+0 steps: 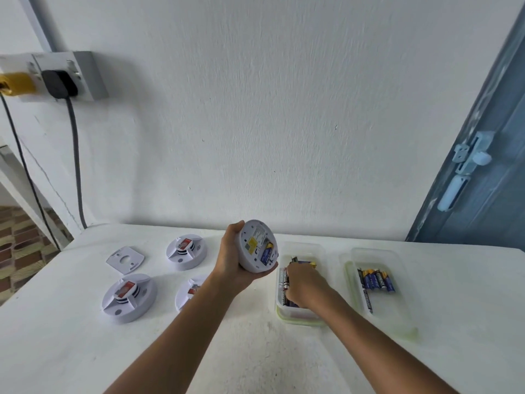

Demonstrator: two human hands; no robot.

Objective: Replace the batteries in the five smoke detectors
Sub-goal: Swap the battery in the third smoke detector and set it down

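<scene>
Reaching into the nearer clear plastic tub (298,318), the right hand (305,284) lies over the batteries (285,282) there; whether it grasps one I cannot tell. The left hand (234,261) grips a smoke detector (257,245) tilted above the white table (85,351), its open back showing a battery (267,253). Farther left three detectors (129,297) and a mounting plate (125,259) lie flat.

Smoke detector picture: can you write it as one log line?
left hand holds detector, back open, one battery inside | right hand reaches into near tub | three detectors on table

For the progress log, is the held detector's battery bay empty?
No, a blue battery sits in the detector held by the left hand.
</scene>
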